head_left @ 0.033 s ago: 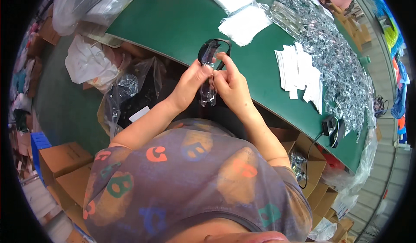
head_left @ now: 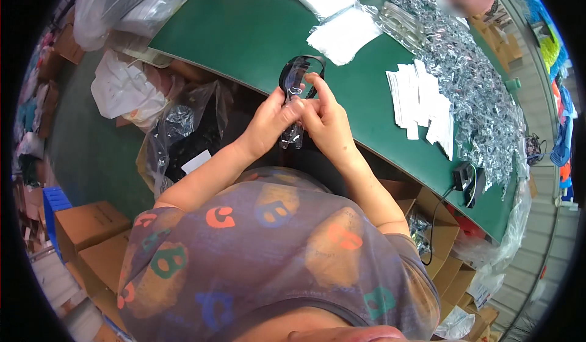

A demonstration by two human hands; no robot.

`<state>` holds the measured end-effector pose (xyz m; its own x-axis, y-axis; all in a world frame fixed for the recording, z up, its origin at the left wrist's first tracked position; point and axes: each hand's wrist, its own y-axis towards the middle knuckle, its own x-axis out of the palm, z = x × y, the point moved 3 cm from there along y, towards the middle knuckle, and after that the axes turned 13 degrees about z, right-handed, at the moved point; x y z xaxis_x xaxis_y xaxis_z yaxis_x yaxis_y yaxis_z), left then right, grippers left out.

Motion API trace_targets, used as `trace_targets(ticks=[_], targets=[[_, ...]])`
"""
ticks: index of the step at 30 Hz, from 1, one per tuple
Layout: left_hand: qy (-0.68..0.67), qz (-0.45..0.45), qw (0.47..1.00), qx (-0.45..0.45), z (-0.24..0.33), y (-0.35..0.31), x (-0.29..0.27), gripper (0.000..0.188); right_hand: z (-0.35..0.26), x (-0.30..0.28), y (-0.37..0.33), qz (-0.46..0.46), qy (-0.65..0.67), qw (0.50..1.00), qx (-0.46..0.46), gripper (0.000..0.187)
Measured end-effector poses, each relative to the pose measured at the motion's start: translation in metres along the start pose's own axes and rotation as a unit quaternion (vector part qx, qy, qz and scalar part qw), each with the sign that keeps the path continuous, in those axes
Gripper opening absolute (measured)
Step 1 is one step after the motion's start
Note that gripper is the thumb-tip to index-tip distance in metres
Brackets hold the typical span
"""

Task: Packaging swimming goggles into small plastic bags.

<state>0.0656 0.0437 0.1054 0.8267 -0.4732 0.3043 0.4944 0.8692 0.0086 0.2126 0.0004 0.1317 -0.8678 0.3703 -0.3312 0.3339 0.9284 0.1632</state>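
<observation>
Left hand (head_left: 266,126) has slid its thumb toward the right hand (head_left: 327,117); both grip a black strap (head_left: 284,77), white slips (head_left: 412,101) at three o'clock

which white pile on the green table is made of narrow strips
The fanned, narrow white strips, right of the right hand; the other white piles, higher in view, are broad, not strips.

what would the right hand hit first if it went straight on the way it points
Most likely the black strap: the right hand points up and left in the picture, with the strap right in front. Beyond seems to be the green table, though depth is unclear.
</observation>
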Motion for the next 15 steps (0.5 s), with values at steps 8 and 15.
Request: trace_targets(ticks=[8,15], targets=[[0.132,0.003,0.988,0.085,0.002,-0.007,-0.004,0.048,-0.007,-0.008,-0.010,0.041,-0.074,0.992,-0.095,0.042],[0.109,0.015,0.988,0.108,0.025,-0.020,-0.014,0.037,0.028,-0.029,-0.021,0.093,0.084,0.980,-0.152,0.057]])
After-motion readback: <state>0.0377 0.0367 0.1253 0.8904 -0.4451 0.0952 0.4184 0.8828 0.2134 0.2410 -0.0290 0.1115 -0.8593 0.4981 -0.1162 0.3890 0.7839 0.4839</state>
